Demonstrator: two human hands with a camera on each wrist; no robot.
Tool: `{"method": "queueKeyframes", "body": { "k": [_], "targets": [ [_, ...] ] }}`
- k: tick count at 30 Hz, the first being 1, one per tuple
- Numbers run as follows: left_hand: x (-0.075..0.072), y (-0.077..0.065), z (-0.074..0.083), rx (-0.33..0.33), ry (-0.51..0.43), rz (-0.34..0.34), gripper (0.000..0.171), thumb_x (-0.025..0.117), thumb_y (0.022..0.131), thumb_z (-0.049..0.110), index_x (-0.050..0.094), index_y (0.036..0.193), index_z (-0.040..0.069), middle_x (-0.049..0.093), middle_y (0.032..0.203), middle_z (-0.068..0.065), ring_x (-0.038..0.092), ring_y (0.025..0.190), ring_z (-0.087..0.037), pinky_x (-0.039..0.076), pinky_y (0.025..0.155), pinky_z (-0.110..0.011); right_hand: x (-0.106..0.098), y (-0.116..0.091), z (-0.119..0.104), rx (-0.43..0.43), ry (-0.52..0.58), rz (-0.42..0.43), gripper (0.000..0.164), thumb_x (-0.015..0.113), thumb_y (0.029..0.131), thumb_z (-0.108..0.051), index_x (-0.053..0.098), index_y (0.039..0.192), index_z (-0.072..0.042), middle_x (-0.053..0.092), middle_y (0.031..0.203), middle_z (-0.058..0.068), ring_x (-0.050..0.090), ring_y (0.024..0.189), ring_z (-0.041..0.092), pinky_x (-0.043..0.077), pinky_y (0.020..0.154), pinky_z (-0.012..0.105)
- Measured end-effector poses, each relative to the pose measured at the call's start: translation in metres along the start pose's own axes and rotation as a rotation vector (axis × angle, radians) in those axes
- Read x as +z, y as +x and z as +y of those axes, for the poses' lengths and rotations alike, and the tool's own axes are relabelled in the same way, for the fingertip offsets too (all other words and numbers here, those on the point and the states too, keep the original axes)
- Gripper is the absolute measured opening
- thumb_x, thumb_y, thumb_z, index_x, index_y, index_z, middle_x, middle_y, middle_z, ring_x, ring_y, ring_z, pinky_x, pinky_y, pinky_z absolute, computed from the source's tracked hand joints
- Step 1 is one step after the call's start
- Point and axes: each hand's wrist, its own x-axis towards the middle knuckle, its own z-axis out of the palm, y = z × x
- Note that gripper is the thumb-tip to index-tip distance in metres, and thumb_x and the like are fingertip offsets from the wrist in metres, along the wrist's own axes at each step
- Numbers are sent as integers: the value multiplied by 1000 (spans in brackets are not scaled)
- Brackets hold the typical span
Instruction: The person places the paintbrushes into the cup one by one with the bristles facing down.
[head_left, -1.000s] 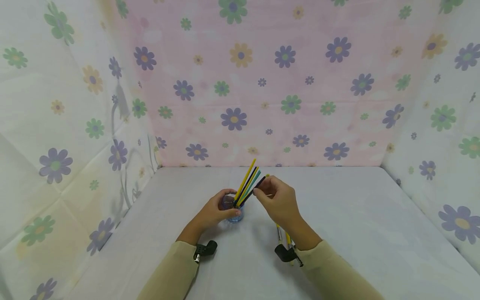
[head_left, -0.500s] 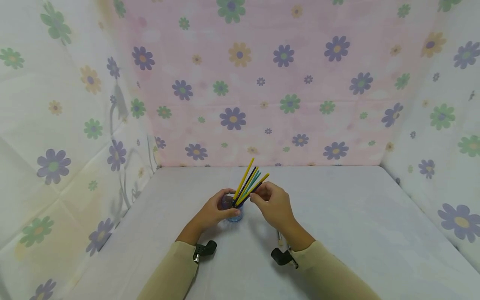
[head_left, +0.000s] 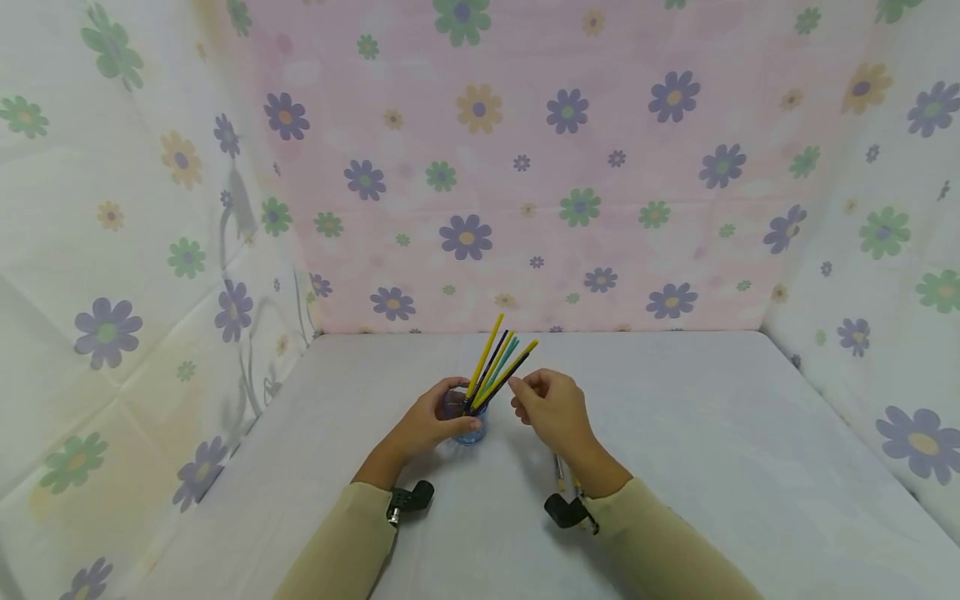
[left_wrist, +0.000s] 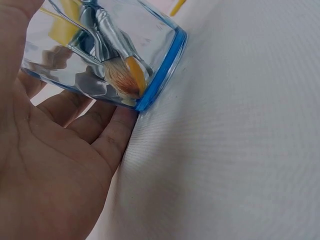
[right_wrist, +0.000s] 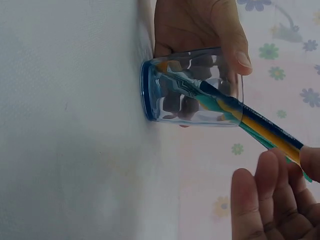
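A clear drinking glass (head_left: 472,433) with a blue base stands on the table, leaning brushes inside it. My left hand (head_left: 429,423) grips the glass from the side, thumb in front and fingers behind. Several paintbrushes (head_left: 487,367) with yellow, dark and teal handles fan out to the right above the rim. Through the wall, the left wrist view shows metal ferrules and brown bristles (left_wrist: 121,79) pointing down. Right of the handles, my right hand (head_left: 555,410) has loosely bent fingers. Its thumb overlaps the dark-handled paintbrush (right_wrist: 267,127) in the right wrist view; contact is unclear.
More brushes (head_left: 559,472) lie on the white table (head_left: 720,450), partly hidden by the right forearm. Flower-patterned cloth (head_left: 525,183) encloses the back and sides. A small black camera sits on each wrist.
The right hand brought a dark paintbrush down into the glass, then drew slightly right, away from the handles. The handles shifted slightly. The left hand kept its grip on the glass.
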Motion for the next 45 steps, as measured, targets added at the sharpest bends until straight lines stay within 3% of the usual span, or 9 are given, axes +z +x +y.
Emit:
{"method": "queueKeyframes", "body": {
  "k": [5, 13, 20, 29, 35, 38, 45],
  "targets": [
    [0, -1, 0, -11, 27, 11, 65, 77, 80, 29, 44, 136, 24, 63, 120, -1, 60, 110, -19, 41, 102, -49, -3, 4, 2, 64, 18, -61, 35, 65, 89, -41, 66, 91, -6, 70, 86, 15, 68, 82, 34, 57, 65, 32],
    [0, 0, 1, -21, 26, 18, 66, 78, 79, 30, 44, 136, 26, 62, 122, -1, 59, 112, -18, 40, 103, -49, -21, 14, 6, 106, -49, -58, 31, 69, 86, -40, 66, 91, -10, 69, 82, 5, 68, 82, 31, 57, 68, 37],
    [0, 0, 2, -20, 21, 8, 67, 78, 79, 30, 44, 136, 26, 60, 124, -2, 58, 114, -19, 40, 103, -48, -46, 20, 6, 140, -75, -56, 40, 70, 82, -49, 65, 97, -12, 69, 93, 6, 68, 87, 28, 57, 74, 40],
    [0, 0, 2, -22, 38, 13, 68, 78, 79, 31, 43, 137, 24, 61, 123, -1, 59, 112, -17, 41, 102, -48, -69, 25, 7, 150, -105, -77, 36, 71, 84, -42, 64, 104, -12, 67, 105, 8, 67, 86, 22, 57, 76, 38],
    [-1, 9, -17, -30, 46, 19, 71, 79, 78, 34, 41, 138, 28, 60, 124, 0, 59, 113, -16, 40, 104, -48, -74, 28, 15, 237, -250, -81, 51, 73, 81, -45, 57, 114, -9, 60, 111, 12, 67, 86, 29, 56, 70, 35],
    [0, 13, -28, -24, 41, 33, 70, 79, 77, 36, 42, 136, 33, 60, 124, 2, 58, 113, -16, 39, 104, -48, -74, 30, 21, 297, -362, -95, 50, 73, 81, -43, 56, 114, -9, 59, 110, 12, 67, 78, 24, 55, 66, 34],
    [0, 13, -29, 2, 39, 39, 67, 80, 74, 42, 45, 131, 37, 62, 119, 3, 60, 109, -15, 41, 102, -48, -71, 34, 34, 360, -448, -115, 42, 75, 81, -34, 58, 108, -7, 60, 97, 10, 61, 71, 20, 51, 59, 28]
  ]
}}
